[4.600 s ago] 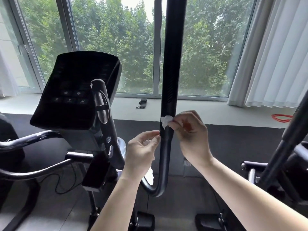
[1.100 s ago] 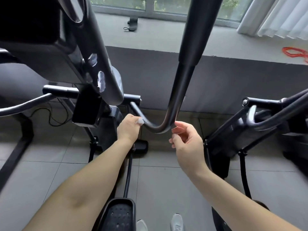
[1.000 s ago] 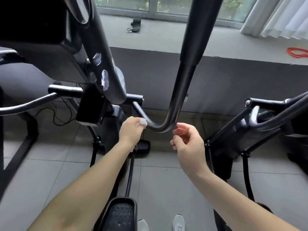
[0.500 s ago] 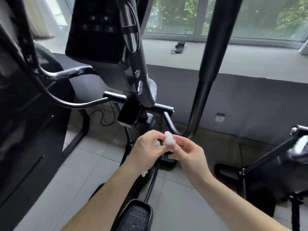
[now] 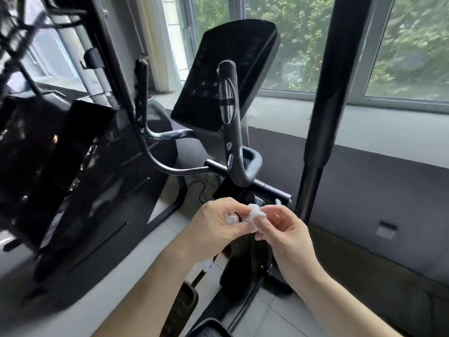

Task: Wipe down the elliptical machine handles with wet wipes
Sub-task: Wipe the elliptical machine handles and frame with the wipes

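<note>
We pinch the wadded wet wipe [image 5: 254,216] between left hand [image 5: 217,223] and right hand [image 5: 285,231]; a loose regrip could drop it below the twelve-o'clock handle [image 5: 227,110].

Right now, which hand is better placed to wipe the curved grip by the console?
Probably left: the left hand lies just below the curved grip and pinches the wet wipe; the right hand, also pinching it, sits nearer the tall pole.
</note>
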A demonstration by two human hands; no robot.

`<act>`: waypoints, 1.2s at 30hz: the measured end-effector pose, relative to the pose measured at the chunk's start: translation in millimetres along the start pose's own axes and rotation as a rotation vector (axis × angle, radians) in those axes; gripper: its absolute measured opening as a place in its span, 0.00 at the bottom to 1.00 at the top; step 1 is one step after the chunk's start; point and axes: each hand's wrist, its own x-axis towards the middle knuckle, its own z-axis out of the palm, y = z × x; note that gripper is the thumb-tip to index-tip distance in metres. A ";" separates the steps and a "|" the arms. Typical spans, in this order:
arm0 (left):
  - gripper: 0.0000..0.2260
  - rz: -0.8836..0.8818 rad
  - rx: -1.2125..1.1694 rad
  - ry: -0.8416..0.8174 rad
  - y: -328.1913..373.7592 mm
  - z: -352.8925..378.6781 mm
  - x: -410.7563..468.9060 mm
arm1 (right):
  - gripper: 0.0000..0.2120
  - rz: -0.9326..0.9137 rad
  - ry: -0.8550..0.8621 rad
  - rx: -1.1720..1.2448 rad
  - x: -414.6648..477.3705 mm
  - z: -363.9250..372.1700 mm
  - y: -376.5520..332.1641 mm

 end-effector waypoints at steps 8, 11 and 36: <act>0.14 0.058 0.091 0.039 51.1 -27.7 1.6 | 0.04 -0.149 -0.028 -0.061 26.4 13.0 -41.0; 0.16 0.066 0.089 0.158 59.4 -42.6 9.4 | 0.06 -0.189 -0.013 -0.033 36.8 19.5 -56.8; 0.16 0.160 -0.097 0.209 59.2 -137.6 153.5 | 0.06 -0.789 0.225 -0.488 165.5 94.3 -176.6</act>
